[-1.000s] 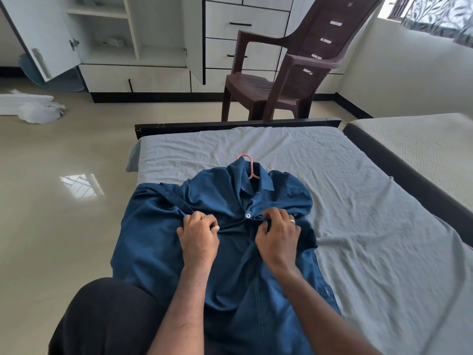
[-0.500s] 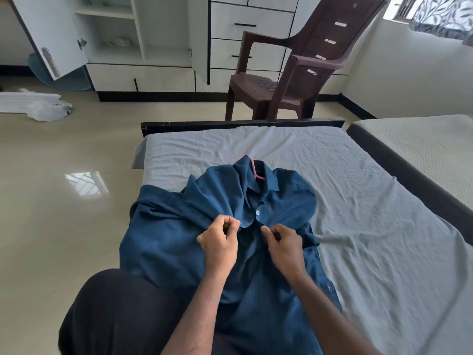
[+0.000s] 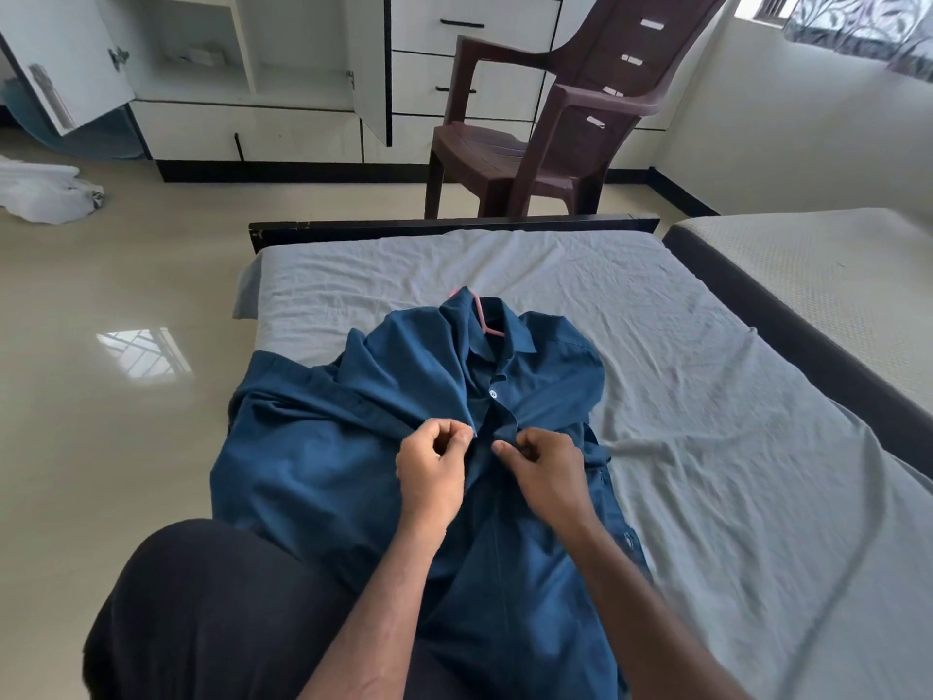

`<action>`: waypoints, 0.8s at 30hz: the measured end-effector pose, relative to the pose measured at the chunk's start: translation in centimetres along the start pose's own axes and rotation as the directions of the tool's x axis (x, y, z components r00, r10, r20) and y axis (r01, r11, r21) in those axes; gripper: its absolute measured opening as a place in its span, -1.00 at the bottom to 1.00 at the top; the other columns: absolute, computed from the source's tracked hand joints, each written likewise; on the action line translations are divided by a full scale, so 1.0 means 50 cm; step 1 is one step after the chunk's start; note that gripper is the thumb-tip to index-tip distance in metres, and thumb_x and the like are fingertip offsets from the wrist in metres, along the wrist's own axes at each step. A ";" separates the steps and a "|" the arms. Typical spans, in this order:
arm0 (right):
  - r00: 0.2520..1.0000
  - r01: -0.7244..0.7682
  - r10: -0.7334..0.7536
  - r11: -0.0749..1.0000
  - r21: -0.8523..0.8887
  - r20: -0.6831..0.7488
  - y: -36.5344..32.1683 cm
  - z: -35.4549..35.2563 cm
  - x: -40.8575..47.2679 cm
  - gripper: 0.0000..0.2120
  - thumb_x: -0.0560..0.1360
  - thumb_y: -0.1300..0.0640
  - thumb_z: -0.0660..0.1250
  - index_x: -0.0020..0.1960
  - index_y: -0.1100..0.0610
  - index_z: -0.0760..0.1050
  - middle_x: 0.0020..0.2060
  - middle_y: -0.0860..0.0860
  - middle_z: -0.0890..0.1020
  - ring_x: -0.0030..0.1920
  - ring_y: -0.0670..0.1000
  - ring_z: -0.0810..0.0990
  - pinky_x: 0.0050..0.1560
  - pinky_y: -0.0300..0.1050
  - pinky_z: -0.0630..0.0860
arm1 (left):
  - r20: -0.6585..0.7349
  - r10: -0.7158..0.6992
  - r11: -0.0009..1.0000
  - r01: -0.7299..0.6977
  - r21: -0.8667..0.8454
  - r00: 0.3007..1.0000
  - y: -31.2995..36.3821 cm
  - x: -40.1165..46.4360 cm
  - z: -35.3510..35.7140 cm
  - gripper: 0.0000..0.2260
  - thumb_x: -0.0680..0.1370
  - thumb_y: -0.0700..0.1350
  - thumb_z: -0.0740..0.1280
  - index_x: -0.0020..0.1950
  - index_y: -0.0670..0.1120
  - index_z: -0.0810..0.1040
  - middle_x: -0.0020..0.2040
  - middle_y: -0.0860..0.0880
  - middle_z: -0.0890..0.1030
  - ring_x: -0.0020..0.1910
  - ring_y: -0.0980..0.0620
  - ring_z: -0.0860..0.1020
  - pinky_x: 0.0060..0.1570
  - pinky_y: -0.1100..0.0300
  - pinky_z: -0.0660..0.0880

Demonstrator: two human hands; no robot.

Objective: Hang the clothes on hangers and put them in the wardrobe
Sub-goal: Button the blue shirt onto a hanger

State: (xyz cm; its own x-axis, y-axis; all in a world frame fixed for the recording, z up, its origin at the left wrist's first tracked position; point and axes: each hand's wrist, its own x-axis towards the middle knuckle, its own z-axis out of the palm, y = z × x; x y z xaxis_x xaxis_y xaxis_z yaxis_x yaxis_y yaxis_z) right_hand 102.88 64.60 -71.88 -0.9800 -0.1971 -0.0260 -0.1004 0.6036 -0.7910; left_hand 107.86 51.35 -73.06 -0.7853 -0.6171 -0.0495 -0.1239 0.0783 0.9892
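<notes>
A dark blue shirt (image 3: 404, 447) lies on the grey-sheeted bed (image 3: 707, 447) at frame centre, with a pink hanger (image 3: 484, 320) showing at its collar. The left hand (image 3: 434, 467) and right hand (image 3: 545, 472) each pinch the shirt's front edges. The open wardrobe (image 3: 227, 68) stands upper left.

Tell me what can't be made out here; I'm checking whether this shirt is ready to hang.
- Pink hanger, head view: only its hook shows at the collar; the blue shirt covers the rest.
- Button being fastened: hidden between the left hand and right hand.
- Shirt hem: cut off by the bottom edge.
- Wardrobe rail: cut off by the top edge.
</notes>
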 end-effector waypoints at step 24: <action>0.990 0.017 0.053 0.871 0.492 -0.128 0.015 0.082 -0.044 -0.79 0.61 0.18 0.33 -0.16 0.26 0.45 -0.36 0.00 0.46 -0.33 -0.04 0.37 -0.28 -0.04 0.41 | -0.029 -0.031 0.997 0.029 -0.070 0.999 -0.003 -0.021 0.040 -0.95 0.47 0.10 0.38 -0.13 0.27 0.62 -0.22 0.23 0.68 -0.14 0.17 0.64 0.24 -0.22 0.46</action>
State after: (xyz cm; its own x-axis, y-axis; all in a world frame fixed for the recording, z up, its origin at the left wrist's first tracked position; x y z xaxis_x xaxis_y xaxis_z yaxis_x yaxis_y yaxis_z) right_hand 105.67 62.33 -74.90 -0.9979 -0.0643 0.0107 -0.0198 0.1421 -0.9897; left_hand 107.48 53.53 -73.44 -0.7633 -0.6415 -0.0761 -0.1040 0.0057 0.9946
